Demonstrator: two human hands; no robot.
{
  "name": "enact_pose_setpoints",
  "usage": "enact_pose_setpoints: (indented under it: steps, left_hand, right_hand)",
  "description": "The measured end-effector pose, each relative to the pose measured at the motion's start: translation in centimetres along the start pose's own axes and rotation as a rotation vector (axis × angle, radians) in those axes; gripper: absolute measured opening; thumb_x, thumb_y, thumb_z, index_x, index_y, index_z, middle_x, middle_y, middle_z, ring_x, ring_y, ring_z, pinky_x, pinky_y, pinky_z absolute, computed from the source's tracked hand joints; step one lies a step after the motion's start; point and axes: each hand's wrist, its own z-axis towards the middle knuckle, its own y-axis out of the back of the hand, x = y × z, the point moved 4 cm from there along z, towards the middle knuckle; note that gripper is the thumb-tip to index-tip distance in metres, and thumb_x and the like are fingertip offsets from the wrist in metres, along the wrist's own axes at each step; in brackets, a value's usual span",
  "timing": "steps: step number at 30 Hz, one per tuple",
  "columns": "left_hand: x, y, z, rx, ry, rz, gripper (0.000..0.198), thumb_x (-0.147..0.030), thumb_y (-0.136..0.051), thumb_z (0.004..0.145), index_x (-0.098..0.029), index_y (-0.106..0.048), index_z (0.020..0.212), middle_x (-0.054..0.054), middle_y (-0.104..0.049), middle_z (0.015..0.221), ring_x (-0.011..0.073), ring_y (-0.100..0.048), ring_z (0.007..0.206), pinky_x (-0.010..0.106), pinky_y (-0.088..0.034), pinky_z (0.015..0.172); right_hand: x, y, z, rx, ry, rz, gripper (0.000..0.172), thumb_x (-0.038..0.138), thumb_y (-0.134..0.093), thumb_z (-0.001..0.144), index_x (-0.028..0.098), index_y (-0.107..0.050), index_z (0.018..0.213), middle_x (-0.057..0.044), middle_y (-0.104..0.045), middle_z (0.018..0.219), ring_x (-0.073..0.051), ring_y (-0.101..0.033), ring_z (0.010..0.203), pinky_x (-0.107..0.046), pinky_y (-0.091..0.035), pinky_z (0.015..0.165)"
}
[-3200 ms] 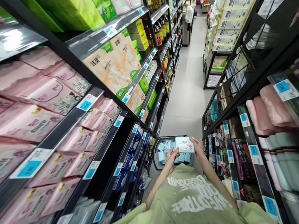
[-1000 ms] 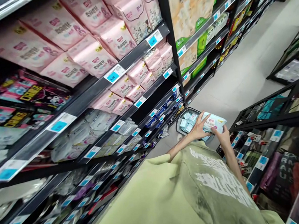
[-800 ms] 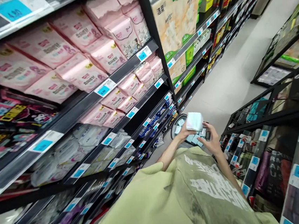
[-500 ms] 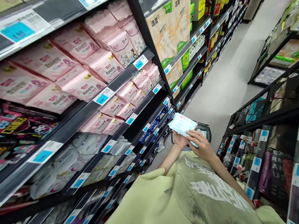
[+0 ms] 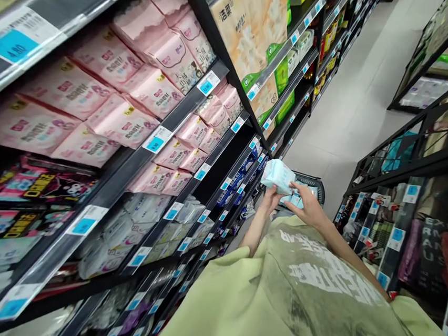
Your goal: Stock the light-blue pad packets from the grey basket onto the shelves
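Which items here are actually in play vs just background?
In play:
- pale blue packet, held by left hand
- right hand, touching the packet
- basket with more blue packets

Background:
- pink packs
- tissue packs
- price tags

A pale blue packet point(image 5: 277, 176) is covering most of the basket point(image 5: 316, 186) at centre frame, leaving only its dark rim showing. The left hand point(image 5: 270, 201) is lying half hidden beneath the packet. Pink packs point(image 5: 61, 88) are running off the upper-left edge, their print too blurred to read.
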Motion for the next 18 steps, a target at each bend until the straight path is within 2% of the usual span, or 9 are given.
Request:
enact_pose_setpoints:
  steps: [3, 5, 7, 9, 11, 13, 15, 18]
  left_hand:
    - [-0.7, 0.4, -0.6, -0.126, -0.179, 0.165, 0.113, -0.061, -0.098, 0.059, -0.025, -0.05, 0.154, 0.014, -0.061, 0.149, 0.0382, -0.056, 0.14, 0.049, -0.049, 0.114]
    - [-1.6, 0.3, -1.4, -0.207, -0.327, 0.298, 0.114, -0.05, -0.101, 0.061, -0.026, -0.046, 0.158, 0.014, -0.051, 0.159, 0.0364, -0.046, 0.149, 0.044, -0.044, 0.12]
    - [-2.5, 0.0, -2.3, -0.246, -0.462, 0.4, 0.118, -0.044, -0.104, 0.056, -0.025, -0.047, 0.158, 0.015, -0.038, 0.166, 0.037, -0.033, 0.158, 0.041, -0.037, 0.126]
    - [-3.2, -0.3, -3.0, -0.241, -0.548, 0.442, 0.123, -0.044, -0.106, 0.052, -0.025, -0.047, 0.158, 0.015, -0.031, 0.169, 0.038, -0.027, 0.16, 0.039, -0.035, 0.127]
    - [-3.6, -0.4, -3.6, -0.19, -0.569, 0.439, 0.125, -0.046, -0.105, 0.054, -0.028, -0.042, 0.161, 0.016, -0.026, 0.171, 0.038, -0.03, 0.159, 0.038, -0.042, 0.122]
    - [-3.9, -0.2, -3.8, -0.132, -0.545, 0.414, 0.123, -0.049, -0.102, 0.06, -0.03, -0.037, 0.163, 0.016, -0.023, 0.172, 0.0377, -0.035, 0.156, 0.038, -0.049, 0.115]
    - [-4.4, 0.2, -3.8, -0.089, -0.507, 0.384, 0.116, -0.052, -0.1, 0.064, -0.029, -0.04, 0.161, 0.016, -0.025, 0.172, 0.0382, -0.037, 0.154, 0.039, -0.051, 0.112]
    - [-5.5, 1.3, -3.2, -0.104, -0.469, 0.315, 0.108, -0.055, -0.096, 0.069, -0.028, -0.044, 0.16, 0.017, -0.035, 0.168, 0.0383, -0.042, 0.151, 0.041, -0.048, 0.114]
  right_hand:
    - [-1.6, -1.3, 0.2, 0.036, -0.147, 0.105, 0.089, 0.056, -0.077, 0.091, 0.022, -0.035, 0.162, -0.018, -0.059, 0.149, -0.033, -0.062, 0.131, -0.054, -0.054, 0.11]
    - [-2.3, -2.1, 0.6, 0.024, -0.233, 0.198, 0.1, 0.057, -0.084, 0.082, 0.022, -0.034, 0.162, -0.018, -0.059, 0.15, -0.032, -0.064, 0.128, -0.051, -0.057, 0.105]
    - [-3.2, -2.8, 1.1, -0.048, -0.337, 0.327, 0.102, 0.057, -0.088, 0.075, 0.022, -0.039, 0.158, -0.018, -0.062, 0.145, -0.031, -0.067, 0.121, -0.045, -0.061, 0.096]
    - [-4.2, -3.3, 1.6, -0.147, -0.437, 0.478, 0.095, 0.057, -0.088, 0.071, 0.022, -0.046, 0.148, -0.016, -0.067, 0.136, -0.029, -0.069, 0.115, -0.04, -0.063, 0.089]
    - [-5.1, -3.7, 1.9, -0.211, -0.486, 0.609, 0.084, 0.058, -0.087, 0.07, 0.021, -0.052, 0.136, -0.016, -0.07, 0.128, -0.028, -0.07, 0.111, -0.037, -0.063, 0.088]
    - [-5.8, -4.0, 2.2, -0.215, -0.481, 0.687, 0.075, 0.058, -0.087, 0.07, 0.021, -0.056, 0.127, -0.016, -0.071, 0.125, -0.029, -0.07, 0.111, -0.037, -0.063, 0.089]
    - [-6.4, -4.1, 2.4, -0.204, -0.475, 0.726, 0.072, 0.059, -0.086, 0.071, 0.021, -0.057, 0.125, -0.016, -0.071, 0.126, -0.03, -0.069, 0.114, -0.038, -0.062, 0.091]
    - [-6.9, -3.8, 2.5, -0.218, -0.474, 0.78, 0.075, 0.059, -0.087, 0.069, 0.021, -0.058, 0.128, -0.015, -0.071, 0.129, -0.031, -0.068, 0.119, -0.039, -0.062, 0.095]
